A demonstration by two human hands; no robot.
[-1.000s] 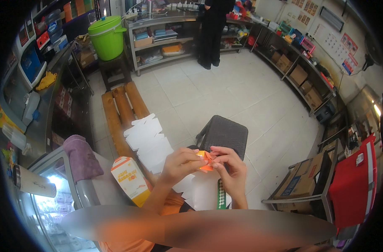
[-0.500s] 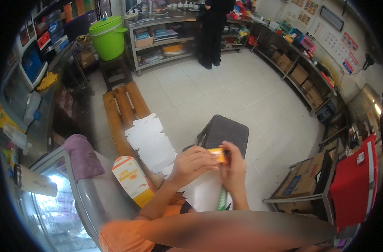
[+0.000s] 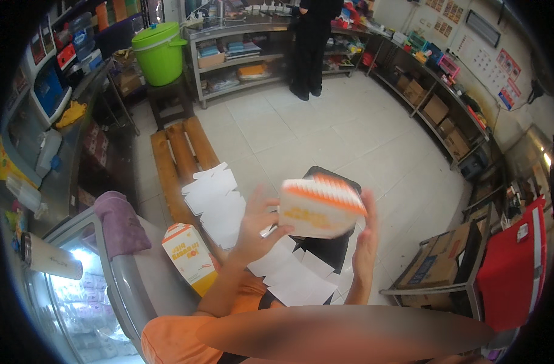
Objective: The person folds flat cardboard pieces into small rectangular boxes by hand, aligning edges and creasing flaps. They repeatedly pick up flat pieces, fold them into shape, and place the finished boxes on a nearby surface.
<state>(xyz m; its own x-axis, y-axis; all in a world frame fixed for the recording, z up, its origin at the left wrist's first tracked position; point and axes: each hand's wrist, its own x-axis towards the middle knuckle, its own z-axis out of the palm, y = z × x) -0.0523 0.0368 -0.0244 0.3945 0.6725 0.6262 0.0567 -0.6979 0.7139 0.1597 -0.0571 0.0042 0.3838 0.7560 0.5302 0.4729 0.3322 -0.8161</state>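
Note:
A white paper food box (image 3: 319, 209) with orange trim, smeared by motion, is held up in front of me over a dark stool (image 3: 328, 252). My left hand (image 3: 258, 227) grips its left side, thumb at the lower corner. At its right edge my right hand (image 3: 366, 239) is upright, fingers stretched out and close against the box; whether they touch it is unclear. Below, flat white box blanks (image 3: 298, 276) lie across my lap. More white blanks (image 3: 215, 203) are spread on a wooden bench to the left, and a white and yellow carton (image 3: 190, 255) stands nearer me.
The slatted wooden bench (image 3: 180, 148) runs away on my left, beside a lit glass-door cooler (image 3: 91, 303) with a purple towel (image 3: 120, 224). A green bucket (image 3: 158, 57) stands beyond. At the back counter is a person in black (image 3: 313, 54). Cardboard boxes (image 3: 441, 261) sit on a rack at right.
The box has turned from a small yellow-orange face between my fingers to its broad printed side. My hands have moved apart, the right one outward with its fingers straightened.

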